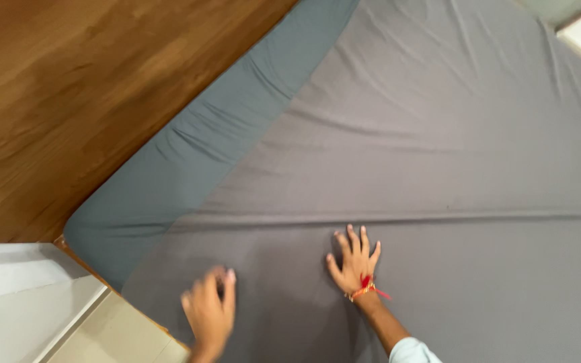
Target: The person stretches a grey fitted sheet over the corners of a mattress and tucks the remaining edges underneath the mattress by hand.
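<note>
Grey fitted sheet [438, 168] spread over mattress [189, 154], corner pulled down the side; shallow creases and one long ridge across the bed remaining to be smoothed. Right hand [354, 263] flat on sheet, fingers spread wide, holding nothing. Left hand [210, 312] blurred, open, just above sheet near bed edge.

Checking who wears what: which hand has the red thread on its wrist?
The right hand, spread flat on the grey sheet; the blurred left hand has a bare wrist.

Both hands on the sheet [452, 168] near the bed's corner, left hand [210, 312] beside right hand [356, 263], floor [82, 87] beyond the edge.
</note>
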